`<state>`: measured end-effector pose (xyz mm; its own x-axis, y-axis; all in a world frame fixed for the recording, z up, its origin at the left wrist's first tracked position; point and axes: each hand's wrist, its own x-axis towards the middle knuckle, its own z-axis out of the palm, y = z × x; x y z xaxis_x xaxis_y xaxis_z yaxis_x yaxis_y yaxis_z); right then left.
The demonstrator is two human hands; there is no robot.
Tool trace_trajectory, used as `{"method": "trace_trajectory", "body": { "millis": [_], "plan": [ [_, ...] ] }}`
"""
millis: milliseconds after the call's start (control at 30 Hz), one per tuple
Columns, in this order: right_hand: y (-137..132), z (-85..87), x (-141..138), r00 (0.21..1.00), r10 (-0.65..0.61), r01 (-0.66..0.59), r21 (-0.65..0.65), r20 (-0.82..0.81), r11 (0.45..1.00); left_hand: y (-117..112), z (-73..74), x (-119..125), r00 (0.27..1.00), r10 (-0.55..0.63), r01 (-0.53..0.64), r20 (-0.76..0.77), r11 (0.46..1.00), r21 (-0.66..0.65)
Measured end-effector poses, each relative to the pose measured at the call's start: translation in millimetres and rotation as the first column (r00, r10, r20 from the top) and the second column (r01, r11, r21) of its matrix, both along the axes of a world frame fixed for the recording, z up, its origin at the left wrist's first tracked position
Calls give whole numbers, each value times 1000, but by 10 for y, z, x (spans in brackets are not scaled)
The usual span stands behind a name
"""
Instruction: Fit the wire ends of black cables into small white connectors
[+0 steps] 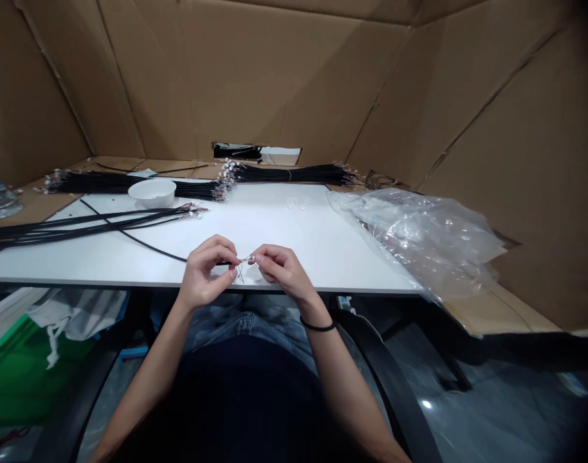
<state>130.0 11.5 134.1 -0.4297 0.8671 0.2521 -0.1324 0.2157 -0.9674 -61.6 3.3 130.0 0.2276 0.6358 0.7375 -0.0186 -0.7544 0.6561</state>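
1. Cable point(149, 245), black, is held by its wired end over the front of the white table point(294, 235).
2. Its end is pinched in the left hand point(210, 273), thumb and fingertips nearly together.
3. Thin wires point(241, 260) are pinched in the right hand point(282, 270), fingers curled closed.
4. A white bowl point(152, 193) and cable bundles point(294, 174) are set behind; clear plastic point(419, 231) is spread at the right.

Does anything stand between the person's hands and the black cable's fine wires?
Nothing visible: the left hand pinches the black cable near its fine wires, and the right hand meets those wires directly.
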Motion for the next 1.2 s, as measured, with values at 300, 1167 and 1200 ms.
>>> {"method": "trace_trajectory", "body": {
  "millis": [300,1167,1200],
  "plan": [
    [-6,2,6,1000,-3,3,1,4,1000,-10,2,-22,998,-60,60,6,998,6],
    [-76,71,31,989,-50,42,61,138,997,5,8,-5,996,60,-58,-62,998,31],
    [-76,68,30,989,-50,42,62,136,997,4,12,-2,996,62,-60,-68,998,35]
  ]
}}
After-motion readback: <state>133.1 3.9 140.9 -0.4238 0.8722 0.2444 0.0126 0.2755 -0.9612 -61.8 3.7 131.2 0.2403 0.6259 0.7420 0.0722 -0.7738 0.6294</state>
